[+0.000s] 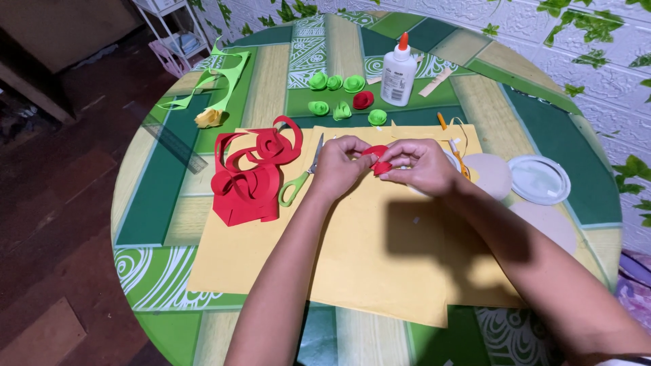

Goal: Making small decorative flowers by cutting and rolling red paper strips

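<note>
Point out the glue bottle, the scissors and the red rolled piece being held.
glue bottle [398,76], head view, white body.
scissors [293,187], head view, green handle loop.
red rolled piece [380,160], head view, exposed middle between both hands.

One head-worn camera looks steeply down and forward, close above the round tabletop [169,203], toward a wall at the far edge.

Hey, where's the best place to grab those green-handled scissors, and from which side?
Probably by the green handle loops, coming from the near side. The scissors lie flat on the yellow paper, handles toward the person and closed blades pointing away. The left hand sits right beside them, so it has the shorter reach; the red paper curls crowd the far-left side.
</note>
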